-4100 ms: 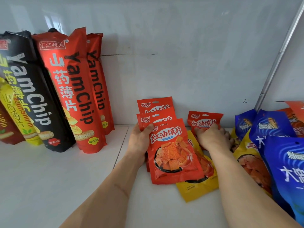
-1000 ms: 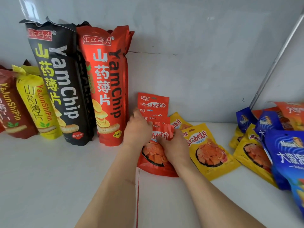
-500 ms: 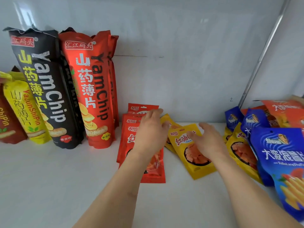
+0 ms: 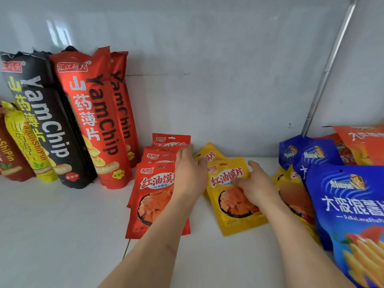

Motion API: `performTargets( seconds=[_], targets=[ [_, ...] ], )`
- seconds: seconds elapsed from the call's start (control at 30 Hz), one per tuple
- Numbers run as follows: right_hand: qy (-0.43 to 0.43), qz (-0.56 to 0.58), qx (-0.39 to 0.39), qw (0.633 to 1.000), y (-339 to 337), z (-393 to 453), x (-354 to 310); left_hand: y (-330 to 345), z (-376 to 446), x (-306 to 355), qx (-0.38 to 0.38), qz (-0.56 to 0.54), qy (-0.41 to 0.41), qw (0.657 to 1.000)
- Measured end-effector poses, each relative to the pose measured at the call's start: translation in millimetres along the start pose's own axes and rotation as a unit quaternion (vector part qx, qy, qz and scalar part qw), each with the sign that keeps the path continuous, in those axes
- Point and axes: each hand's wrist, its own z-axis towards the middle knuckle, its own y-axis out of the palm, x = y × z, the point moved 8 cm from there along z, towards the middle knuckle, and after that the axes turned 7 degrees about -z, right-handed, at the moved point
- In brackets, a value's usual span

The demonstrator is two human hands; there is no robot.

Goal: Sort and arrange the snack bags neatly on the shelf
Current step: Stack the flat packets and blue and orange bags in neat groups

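So the shelf I'm working on is plain white. Far left there's a maroon bag and a yellow bag, then the tall black YamChip bag and two red YamChip bags, all upright against the back wall. In the middle, a stack of small red bags lies flat right beside some yellow bags. Blue bags and orange bags are piled up on the right.

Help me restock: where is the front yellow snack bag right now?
The front yellow snack bag lies flat at shelf centre, under the right hand, just right of the red snack bags.
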Motion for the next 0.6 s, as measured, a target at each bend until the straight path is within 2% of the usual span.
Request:
performTargets(
  seconds=[0.1,0.27,0.37,0.47,0.6],
  targets=[
    [-0.013,0.112,0.055,0.992,-18,-2,4,12,5,-1,-0.011,-0.067,-0.050,0.996],
    [0.021,0.305,0.057,0.950,-26,0,22,29,2,-15,0.006,-0.166,-0.165,0.972],
    [0.044,0.380,0.045,0.923,-25,1,28,36,0,-25,0.004,-0.240,-0.266,0.933],
    [0.066,0.428,0.029,0.901,-23,1,31,45,-10,-33,-0.007,-0.329,-0.356,0.875],
    [0.080,0.442,-0.004,0.893,-22,0,33,65,-19,-33,-0.068,-0.406,-0.404,0.817]
  ],
)
